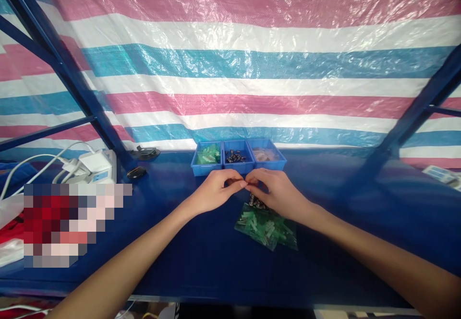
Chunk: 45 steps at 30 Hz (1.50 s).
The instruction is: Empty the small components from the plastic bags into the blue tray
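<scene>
Both hands meet at the fingertips above the blue table, just in front of three blue bins. My left hand (219, 189) is closed in a pinch, and my right hand (275, 189) pinches against it from the other side. Whatever lies between the fingertips is too small to make out. Beneath my right hand is a small pile of dark metallic parts (256, 202). Nearer the front edge lies a clear bag of green pieces (264, 228). The left bin (207, 169) holds green pieces, the middle bin (238, 167) dark metallic parts, the right bin (279, 164) pale pieces.
At the left are a white power strip (111, 165) with cables and a pixelated patch over red and white items. A black oval object (137, 172) and a dark flat object (147, 153) sit near the blue frame post. Striped sheeting (252, 64) hangs behind.
</scene>
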Each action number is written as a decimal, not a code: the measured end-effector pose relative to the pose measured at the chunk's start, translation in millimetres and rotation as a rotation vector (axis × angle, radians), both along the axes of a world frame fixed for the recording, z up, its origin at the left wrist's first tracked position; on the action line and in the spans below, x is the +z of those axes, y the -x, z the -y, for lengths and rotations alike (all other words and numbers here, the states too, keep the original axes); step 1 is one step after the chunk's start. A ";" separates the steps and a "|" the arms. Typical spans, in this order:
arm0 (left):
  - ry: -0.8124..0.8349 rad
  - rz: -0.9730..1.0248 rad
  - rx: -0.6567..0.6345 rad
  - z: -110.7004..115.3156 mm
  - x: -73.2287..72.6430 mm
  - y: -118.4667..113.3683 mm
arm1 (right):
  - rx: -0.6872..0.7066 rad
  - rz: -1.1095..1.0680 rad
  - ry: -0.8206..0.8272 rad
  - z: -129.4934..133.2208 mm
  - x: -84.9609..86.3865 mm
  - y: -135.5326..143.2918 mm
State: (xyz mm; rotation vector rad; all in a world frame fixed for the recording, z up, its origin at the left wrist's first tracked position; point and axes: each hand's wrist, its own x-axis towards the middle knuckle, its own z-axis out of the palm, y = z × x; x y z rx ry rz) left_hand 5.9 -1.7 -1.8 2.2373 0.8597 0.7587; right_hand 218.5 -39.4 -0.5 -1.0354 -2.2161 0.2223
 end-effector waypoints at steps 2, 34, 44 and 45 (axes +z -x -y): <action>0.038 0.011 -0.008 -0.8 -0.3 0.7 | -0.005 -0.011 0.009 0.6 1.1 0.2; 0.075 0.193 0.002 4.1 8.1 -1.5 | 0.029 -0.055 0.158 3.3 3.6 3.0; 0.079 0.166 -0.003 2.0 1.1 -3.9 | -0.092 -0.041 -0.074 1.6 -0.1 0.3; 0.086 0.158 -0.010 1.9 0.6 -3.7 | -0.081 -0.033 -0.094 1.4 0.1 -0.1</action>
